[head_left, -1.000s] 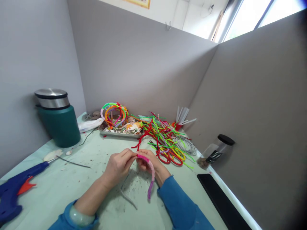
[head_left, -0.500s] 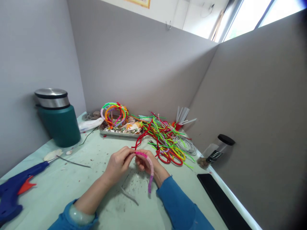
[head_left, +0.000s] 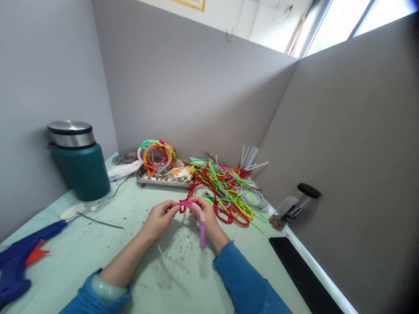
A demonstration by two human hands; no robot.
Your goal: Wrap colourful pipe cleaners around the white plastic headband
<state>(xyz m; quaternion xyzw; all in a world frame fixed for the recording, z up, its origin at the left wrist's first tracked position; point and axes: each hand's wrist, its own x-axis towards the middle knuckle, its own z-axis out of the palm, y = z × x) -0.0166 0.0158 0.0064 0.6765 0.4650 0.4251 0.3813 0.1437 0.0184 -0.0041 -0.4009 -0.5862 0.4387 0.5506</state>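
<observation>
Pink-purple strip [head_left: 202,221]: lower mid-frame
Left hand [head_left: 158,220]: fingertips pinching its end, apparently steadying
Right hand [head_left: 212,226]: gripping it, probably bracing

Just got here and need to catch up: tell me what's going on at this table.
A person's left hand and right hand hold a pink-and-purple pipe-cleaner strip above the table. The left fingertips pinch near its bright pink end, beside some red pipe cleaner; the purple end hangs down. Beyond lie a heap of pipe cleaners and a metal tray bearing colourful rings. A blue glue gun lies untouched to the left.
</observation>
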